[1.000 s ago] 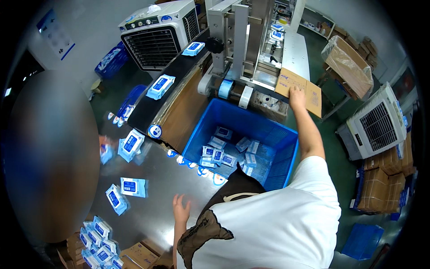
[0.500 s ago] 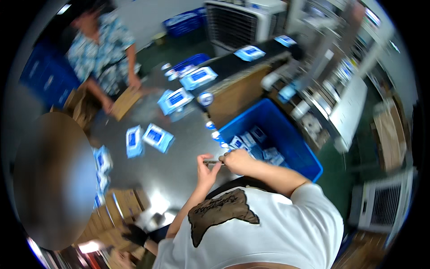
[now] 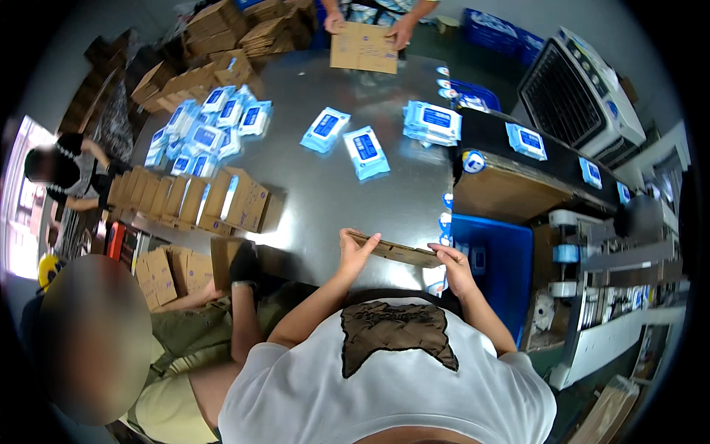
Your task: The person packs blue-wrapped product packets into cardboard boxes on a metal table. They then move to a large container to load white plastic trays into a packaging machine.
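Between my two hands is a flat, folded brown cardboard box (image 3: 403, 253), tilted and seen partly edge-on above the near side of the metal table (image 3: 310, 203). My left hand (image 3: 357, 253) grips its left end, thumb on top. At its right end, my right hand (image 3: 455, 268) pinches the edge between thumb and fingers. Beyond the cardboard, two blue-and-white wet wipe packs (image 3: 365, 152) lie apart on the table. A small stack of the same packs (image 3: 433, 124) sits at the table's right side.
Left are a heap of wipe packs (image 3: 207, 137) and a row of open cartons (image 3: 188, 198). A co-worker's hands (image 3: 403, 31) hold flat cardboard opposite; another person sits close on my left. At right, a conveyor (image 3: 547, 152) carries packs above a blue bin (image 3: 503, 277).
The view has swung to the left. My hands, close together before, are now farther apart, with the folded cardboard box spanning them and showing more of its face.
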